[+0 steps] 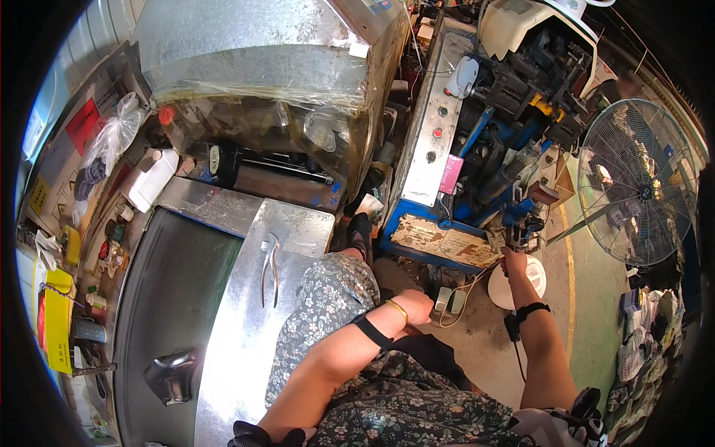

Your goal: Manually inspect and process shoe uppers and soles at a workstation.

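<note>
My left hand (pixel 414 305), with a gold bangle and a black strap on its arm, is curled into a fist above my lap. Its fingers are turned under, so anything inside is hidden. My right hand (pixel 513 261) reaches to the dark jaw-like parts (pixel 525 225) at the front of the blue machine (pixel 439 242). Its fingers are bent against them; what they grip is too small to make out. On the shiny metal tabletop (pixel 246 335) to my left lie metal pliers (pixel 270 272). Farther left, a glossy black shoe-like piece (pixel 173 375) rests on a dark belt (pixel 164 298).
Below my right hand stands a round white lidded bucket (pixel 530 279). Beside it, cables run to a pale box-shaped socket or switch (pixel 449 299) on the floor. A large caged fan (pixel 637 182) stands at right, near piled cloth-like bundles (pixel 648 343). A metal hood (pixel 253 67) rises ahead.
</note>
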